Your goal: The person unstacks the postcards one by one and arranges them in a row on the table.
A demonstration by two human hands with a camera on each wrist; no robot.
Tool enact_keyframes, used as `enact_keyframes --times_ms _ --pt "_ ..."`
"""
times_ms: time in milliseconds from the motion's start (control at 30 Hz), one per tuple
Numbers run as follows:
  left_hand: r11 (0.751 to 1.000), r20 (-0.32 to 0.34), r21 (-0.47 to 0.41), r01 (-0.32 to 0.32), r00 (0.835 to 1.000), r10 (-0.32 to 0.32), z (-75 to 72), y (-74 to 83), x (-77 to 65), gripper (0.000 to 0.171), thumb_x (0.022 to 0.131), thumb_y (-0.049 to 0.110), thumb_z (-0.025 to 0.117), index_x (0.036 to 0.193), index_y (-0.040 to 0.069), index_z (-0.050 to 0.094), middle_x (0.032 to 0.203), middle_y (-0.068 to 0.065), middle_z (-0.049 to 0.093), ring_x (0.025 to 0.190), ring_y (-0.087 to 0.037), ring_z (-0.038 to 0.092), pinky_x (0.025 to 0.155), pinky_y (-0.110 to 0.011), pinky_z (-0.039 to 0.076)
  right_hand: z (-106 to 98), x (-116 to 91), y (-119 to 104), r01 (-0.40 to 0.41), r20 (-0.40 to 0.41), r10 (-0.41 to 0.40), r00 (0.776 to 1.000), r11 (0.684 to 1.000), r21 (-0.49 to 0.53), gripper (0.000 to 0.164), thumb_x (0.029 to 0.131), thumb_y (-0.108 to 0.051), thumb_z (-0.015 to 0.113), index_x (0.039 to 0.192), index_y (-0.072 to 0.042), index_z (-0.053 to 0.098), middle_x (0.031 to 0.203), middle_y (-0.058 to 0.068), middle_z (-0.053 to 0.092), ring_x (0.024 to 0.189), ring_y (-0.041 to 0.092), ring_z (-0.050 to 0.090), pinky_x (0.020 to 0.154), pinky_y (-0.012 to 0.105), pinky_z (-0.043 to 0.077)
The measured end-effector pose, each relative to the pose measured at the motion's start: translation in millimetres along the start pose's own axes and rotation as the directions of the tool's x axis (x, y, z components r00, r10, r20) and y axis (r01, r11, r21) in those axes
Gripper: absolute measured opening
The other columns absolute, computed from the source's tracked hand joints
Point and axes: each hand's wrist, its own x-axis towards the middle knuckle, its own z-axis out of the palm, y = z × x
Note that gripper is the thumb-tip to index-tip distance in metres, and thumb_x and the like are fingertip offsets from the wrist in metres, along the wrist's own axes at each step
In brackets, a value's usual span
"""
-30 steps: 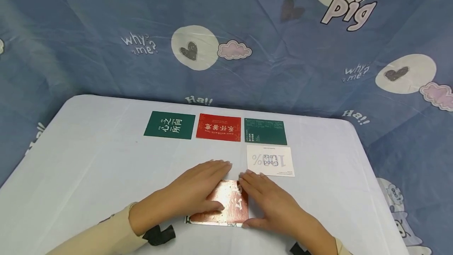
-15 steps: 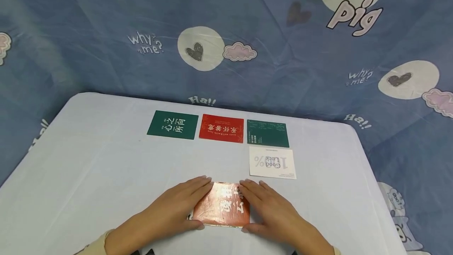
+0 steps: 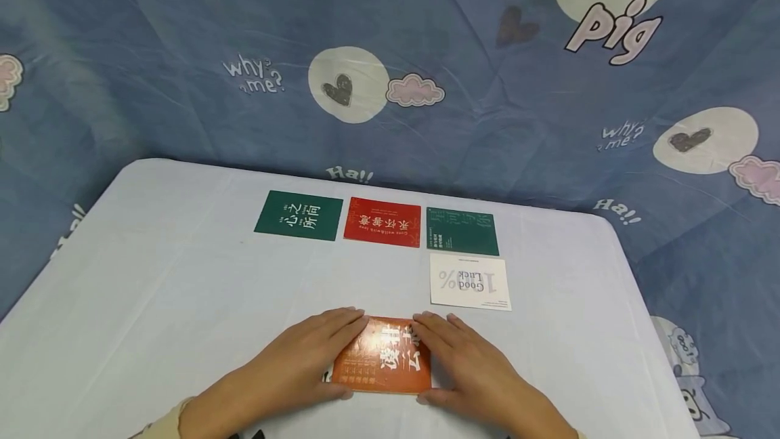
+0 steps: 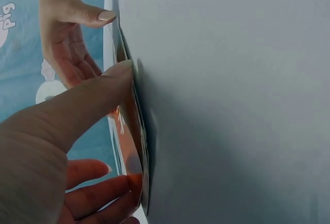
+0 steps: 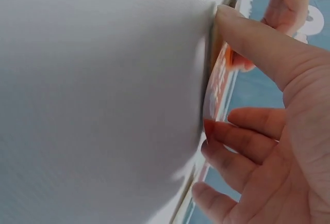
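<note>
An orange card (image 3: 380, 361) with white Chinese characters lies near the front of the table, atop at least one other card. A bit of black-and-white print peeks out at its left. My left hand (image 3: 295, 361) grips the left end, thumb at the near edge and fingertips at the far corner. At the right end my right hand (image 3: 478, 366) holds the card the same way. In the left wrist view the thumb (image 4: 105, 87) overlaps the near long edge of the layered cards (image 4: 143, 146). The right wrist view shows the thumb (image 5: 242, 28) at that edge too.
Along the back of the white table (image 3: 170, 290) lie a green card (image 3: 298, 215), a red card (image 3: 382, 222) and a darker green card (image 3: 463, 231). A white "Good Luck" card (image 3: 470, 282) is just in front of the last. A blue printed cloth (image 3: 256, 134) hangs behind.
My left hand has drawn back left from over the card to its left end. The right hand stays at the right end. Glare on the orange card has lessened, and the view has shifted slightly.
</note>
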Motion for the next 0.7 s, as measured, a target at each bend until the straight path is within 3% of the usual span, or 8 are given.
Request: enact_keyframes --times_ms 200,400,700 --pt "0.999 0.023 -0.029 0.014 1.0 -0.013 -8.1 -1.5 2.7 0.095 0.08 0.049 0.089 0.157 0.012 0.048 0.158 -0.003 0.048 0.145 -0.024 0.044 0.114 -0.048 0.045 -8 5 0 -0.012 0.02 0.011 1.0 1.0 0.019 0.093 0.083 -0.05 0.087 0.157 -0.01 0.047 0.16 0.0 0.047 0.15 0.019 0.04 0.124 0.049 0.029" --pt "0.999 0.002 -0.033 0.03 1.0 -0.03 -22.3 -6.1 11.9 0.097 0.078 0.05 0.09 0.158 0.015 0.048 0.158 0.0 0.047 0.146 -0.021 0.042 0.114 -0.048 0.045 -22 13 4 -0.016 -0.018 0.016 1.0 1.0 0.014 0.093 0.083 -0.049 0.087 0.158 -0.011 0.047 0.159 0.001 0.048 0.149 0.018 0.04 0.125 0.047 0.028" --pt "0.999 -0.056 0.021 -0.044 0.997 0.046 -40.4 -20.4 30.1 0.095 0.082 0.045 0.089 0.159 0.01 0.045 0.16 -0.005 0.044 0.148 -0.026 0.039 0.118 -0.049 0.041 -36 34 18 0.008 -0.046 -0.008 0.999 1.0 0.001 0.094 0.085 -0.048 0.086 0.159 -0.009 0.043 0.161 0.006 0.046 0.151 0.023 0.038 0.125 0.05 0.027"
